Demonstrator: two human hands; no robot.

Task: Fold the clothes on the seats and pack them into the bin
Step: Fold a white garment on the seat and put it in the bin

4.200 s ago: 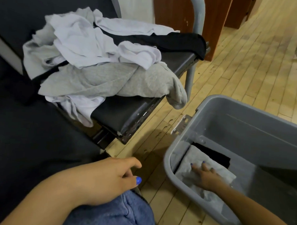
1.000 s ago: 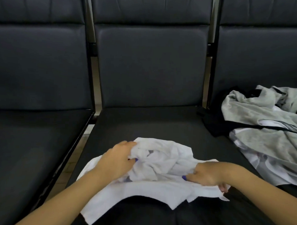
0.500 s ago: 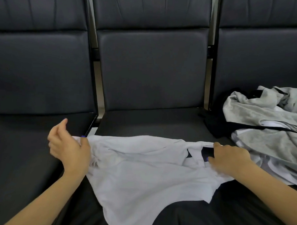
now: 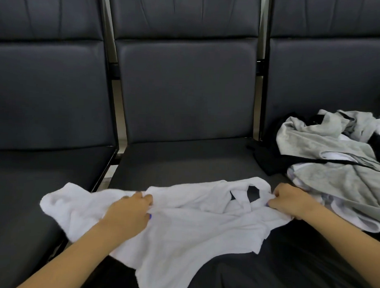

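Now, in the head view, the white shirt [image 4: 182,225] lies spread across the front of the middle seat [image 4: 179,163], one end spilling over the gap onto the seat to its left. Half a second ago the left hand was out past that gap, drawing the cloth wide; it has since come back inward, and the left hand [image 4: 128,215] now sits on the shirt's upper edge, fingers curled and pinching the fabric. The right hand [image 4: 290,201] has hardly shifted: it pinches the collar end, at the right side of the middle seat, thumb and fingers closed on the cloth. A second ago the shirt was a crumpled bundle between both hands, so it has been opened out and is being squared, which I judge to be the step before the first fold. The pile of grey and white clothes [image 4: 335,159] waits on the seat just right of the middle seat. No bin shows here.
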